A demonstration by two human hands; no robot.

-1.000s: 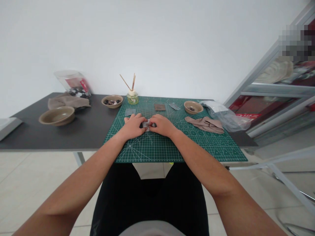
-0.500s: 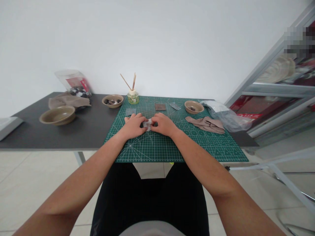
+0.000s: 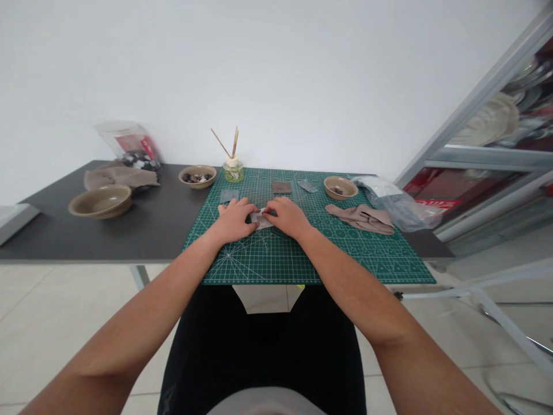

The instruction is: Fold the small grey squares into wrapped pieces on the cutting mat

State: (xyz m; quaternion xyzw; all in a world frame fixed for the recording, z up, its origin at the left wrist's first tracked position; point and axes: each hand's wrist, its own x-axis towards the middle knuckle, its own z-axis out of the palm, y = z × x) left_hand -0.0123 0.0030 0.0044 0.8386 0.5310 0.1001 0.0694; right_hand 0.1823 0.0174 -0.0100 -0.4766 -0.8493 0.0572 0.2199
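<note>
Both hands rest on a green cutting mat (image 3: 268, 259) on a dark table (image 3: 147, 230). My left hand (image 3: 234, 219) and my right hand (image 3: 287, 217) meet at the mat's middle, fingers pinched on a small grey packet (image 3: 260, 217) that lies between them, with something dark at its edges. Most of the packet is hidden by the fingers. A grey packet (image 3: 228, 195) lies just beyond the left hand; a brown square (image 3: 281, 187) and another grey packet (image 3: 307, 186) lie beyond the right.
A reed diffuser (image 3: 233, 168) stands at the mat's far edge. Three tan bowls (image 3: 197, 176) (image 3: 340, 187) (image 3: 101, 202) sit around. A beige cloth (image 3: 360, 218) and clear plastic bag (image 3: 395, 203) lie right; a jar (image 3: 129, 147) and cloth (image 3: 117, 176) far left. A metal rack (image 3: 484, 150) stands right.
The hands stayed together on the packet; the fingers shifted slightly and more of the pale packet shows between them now.
</note>
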